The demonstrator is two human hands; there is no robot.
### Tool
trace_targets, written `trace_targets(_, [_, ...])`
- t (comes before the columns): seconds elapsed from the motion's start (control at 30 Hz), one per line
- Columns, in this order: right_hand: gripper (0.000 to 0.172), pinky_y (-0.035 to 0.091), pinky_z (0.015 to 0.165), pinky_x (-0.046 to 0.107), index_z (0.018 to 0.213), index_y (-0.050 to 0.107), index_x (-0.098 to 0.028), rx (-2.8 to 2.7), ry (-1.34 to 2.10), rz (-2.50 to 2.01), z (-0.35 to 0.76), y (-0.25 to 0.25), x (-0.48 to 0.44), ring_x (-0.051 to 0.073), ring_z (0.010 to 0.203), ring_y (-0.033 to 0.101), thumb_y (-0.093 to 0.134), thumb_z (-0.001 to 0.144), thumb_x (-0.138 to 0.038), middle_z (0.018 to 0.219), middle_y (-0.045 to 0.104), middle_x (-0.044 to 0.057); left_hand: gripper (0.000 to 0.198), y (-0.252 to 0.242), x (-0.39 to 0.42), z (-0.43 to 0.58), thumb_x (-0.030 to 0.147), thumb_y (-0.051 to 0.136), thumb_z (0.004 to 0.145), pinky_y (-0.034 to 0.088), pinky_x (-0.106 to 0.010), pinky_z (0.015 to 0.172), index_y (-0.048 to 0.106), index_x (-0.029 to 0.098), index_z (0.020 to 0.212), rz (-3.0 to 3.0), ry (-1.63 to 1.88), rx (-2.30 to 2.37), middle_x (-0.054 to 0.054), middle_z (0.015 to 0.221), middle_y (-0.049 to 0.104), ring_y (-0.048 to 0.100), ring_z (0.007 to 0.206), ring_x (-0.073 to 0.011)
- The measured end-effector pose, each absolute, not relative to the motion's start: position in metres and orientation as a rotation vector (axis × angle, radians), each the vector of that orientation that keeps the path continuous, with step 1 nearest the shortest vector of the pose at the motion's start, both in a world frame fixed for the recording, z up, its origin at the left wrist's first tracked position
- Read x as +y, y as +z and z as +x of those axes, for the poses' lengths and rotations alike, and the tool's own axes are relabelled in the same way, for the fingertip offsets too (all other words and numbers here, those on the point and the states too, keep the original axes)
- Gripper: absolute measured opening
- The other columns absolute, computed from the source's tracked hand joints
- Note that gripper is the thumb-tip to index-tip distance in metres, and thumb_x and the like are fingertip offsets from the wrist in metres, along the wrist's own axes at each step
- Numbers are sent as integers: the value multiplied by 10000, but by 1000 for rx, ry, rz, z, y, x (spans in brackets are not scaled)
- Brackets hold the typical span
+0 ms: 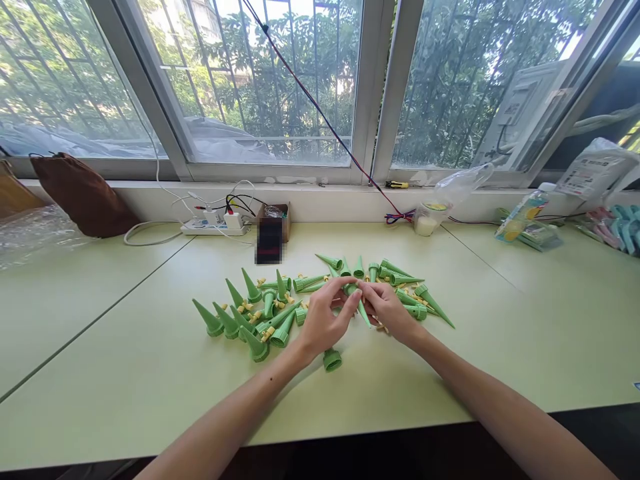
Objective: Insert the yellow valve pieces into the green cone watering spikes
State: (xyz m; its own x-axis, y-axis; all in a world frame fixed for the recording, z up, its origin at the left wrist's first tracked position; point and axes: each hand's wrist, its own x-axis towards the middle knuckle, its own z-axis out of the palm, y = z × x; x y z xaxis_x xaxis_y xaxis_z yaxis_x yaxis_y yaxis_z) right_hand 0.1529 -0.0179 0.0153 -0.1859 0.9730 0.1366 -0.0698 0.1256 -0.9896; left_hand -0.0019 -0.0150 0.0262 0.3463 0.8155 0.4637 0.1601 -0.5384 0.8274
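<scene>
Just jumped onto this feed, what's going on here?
A person's left hand and right hand together hold a green cone over the table, its narrow tip toward the near edge. The fingers partly hide its wide end. Other green cones stand or lie to both sides and beyond, with small yellow fittings among them. Another green piece lies nearer the person, by the left wrist.

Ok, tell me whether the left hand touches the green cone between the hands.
Touching. In the head view, the left hand holds the green cone between thumb and fingers near its wide end.
</scene>
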Motion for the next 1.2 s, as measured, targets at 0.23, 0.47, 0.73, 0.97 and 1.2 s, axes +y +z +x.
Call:
trace_targets(0.23, [479,223,316,187,586,430,-193,-1209,1405,-923,154,12,-15,43,339,213,613,837,-558,431,218,-111,453,28,-12,-3,443,580,881,563,-286,641,583,110,1189,1863,1084,831,-59,739,680,665,653,-167])
trace_targets(0.47, [471,252,326,185,586,438,-194,-1089,1501,-921,154,14,-14,49,364,213,675,787,-549,427,259,-105,511,24,-9,-5,434,664,819,584,-302,702,576,134,1224,1854,1072,789,-55,782,709,692,704,-175])
trace_targets(0.73, [468,279,328,192,598,459,-198,-1114,1507,-917,155,9,-12,57,355,225,652,789,-579,411,294,-100,609,24,-8,-5,421,743,747,585,-317,717,544,158,1259,1902,1041,773,-29,794,672,668,681,-158])
trace_targets(0.97, [495,256,329,210,569,444,-199,-1142,1458,-950,155,11,-12,58,343,242,660,775,-593,411,296,-95,624,22,-6,-6,418,755,732,587,-298,699,524,200,1269,1980,1018,780,-69,1082,610,633,687,-109])
trace_targets(1.2, [509,251,346,233,571,442,-204,-1163,1436,-998,154,13,-13,71,351,280,630,781,-627,425,326,-83,655,20,-5,-7,458,751,731,582,-269,631,489,245,1292,2012,988,755,-79,1195,522,622,687,-99])
